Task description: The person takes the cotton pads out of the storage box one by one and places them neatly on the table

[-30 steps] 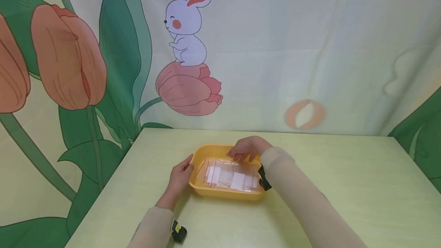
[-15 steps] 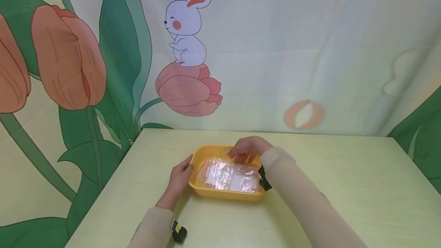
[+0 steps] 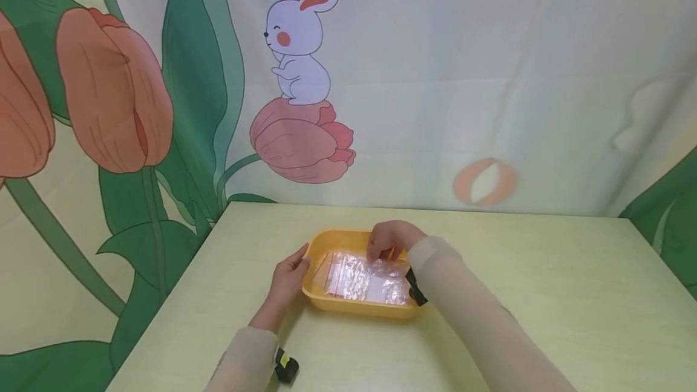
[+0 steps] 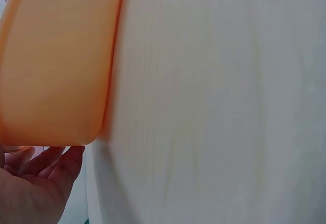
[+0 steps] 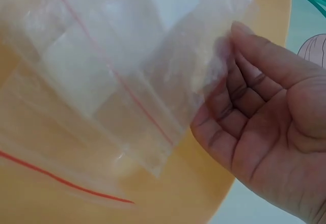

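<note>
A yellow-orange plastic tray (image 3: 359,308) with rounded corners stands on the table in the head view. Inside lie several clear zip-lock bags (image 3: 348,277) with red seal lines and white patches. My left hand (image 3: 285,277) holds the tray's left end; the left wrist view has its fingertips against the orange wall (image 4: 56,71). Reaching over the tray's back right part, my right hand (image 3: 391,241) pinches the edge of a bag. In the right wrist view, the thumb and curled fingers (image 5: 229,107) take that clear bag (image 5: 127,56) at its side, above another bag with a red line.
The pale yellow-green table (image 3: 544,295) spreads around the tray. Behind it hangs a cloth (image 3: 408,77) printed with a rabbit and tulips. Black cameras (image 3: 285,368) are strapped to both wrists, below light sleeves (image 3: 479,313).
My right hand has lowered slightly, and its fingers have closed on a bag's edge. The bags' shine changed. My left hand keeps its hold on the tray. The head view has shifted a little.
</note>
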A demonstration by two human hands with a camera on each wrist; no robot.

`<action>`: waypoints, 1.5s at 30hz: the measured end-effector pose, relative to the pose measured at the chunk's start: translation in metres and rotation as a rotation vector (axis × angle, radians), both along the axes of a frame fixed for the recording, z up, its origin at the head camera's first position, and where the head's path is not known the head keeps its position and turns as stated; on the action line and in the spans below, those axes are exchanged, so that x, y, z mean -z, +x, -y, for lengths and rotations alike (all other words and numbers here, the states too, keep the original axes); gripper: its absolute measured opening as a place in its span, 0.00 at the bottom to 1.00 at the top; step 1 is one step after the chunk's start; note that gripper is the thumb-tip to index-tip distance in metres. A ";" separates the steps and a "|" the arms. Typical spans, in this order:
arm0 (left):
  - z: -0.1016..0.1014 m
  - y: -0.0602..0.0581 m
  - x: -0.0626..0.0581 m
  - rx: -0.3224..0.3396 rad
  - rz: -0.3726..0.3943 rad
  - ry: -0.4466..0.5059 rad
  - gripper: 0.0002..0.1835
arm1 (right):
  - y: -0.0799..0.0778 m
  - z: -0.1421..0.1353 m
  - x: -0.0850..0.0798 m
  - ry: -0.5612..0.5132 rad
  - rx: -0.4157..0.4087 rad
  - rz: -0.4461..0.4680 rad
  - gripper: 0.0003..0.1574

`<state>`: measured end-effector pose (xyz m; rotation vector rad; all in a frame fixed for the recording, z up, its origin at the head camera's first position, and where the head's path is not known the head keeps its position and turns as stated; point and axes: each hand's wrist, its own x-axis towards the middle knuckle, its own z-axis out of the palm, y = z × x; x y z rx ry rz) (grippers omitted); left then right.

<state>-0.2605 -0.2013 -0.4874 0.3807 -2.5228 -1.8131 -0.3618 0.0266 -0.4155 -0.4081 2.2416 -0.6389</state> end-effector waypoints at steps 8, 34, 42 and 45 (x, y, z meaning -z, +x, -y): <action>0.000 -0.001 -0.001 0.001 -0.017 -0.007 0.26 | 0.001 0.003 0.001 0.023 -0.013 -0.081 0.13; -0.002 0.000 -0.003 -0.012 0.015 -0.008 0.26 | 0.005 0.019 0.009 0.214 -0.065 -0.198 0.31; -0.002 0.002 -0.003 -0.006 0.013 -0.015 0.26 | 0.005 0.020 0.008 0.175 0.133 -0.074 0.12; -0.002 0.001 -0.004 -0.005 0.008 -0.016 0.26 | 0.006 0.018 0.007 0.155 0.176 -0.039 0.12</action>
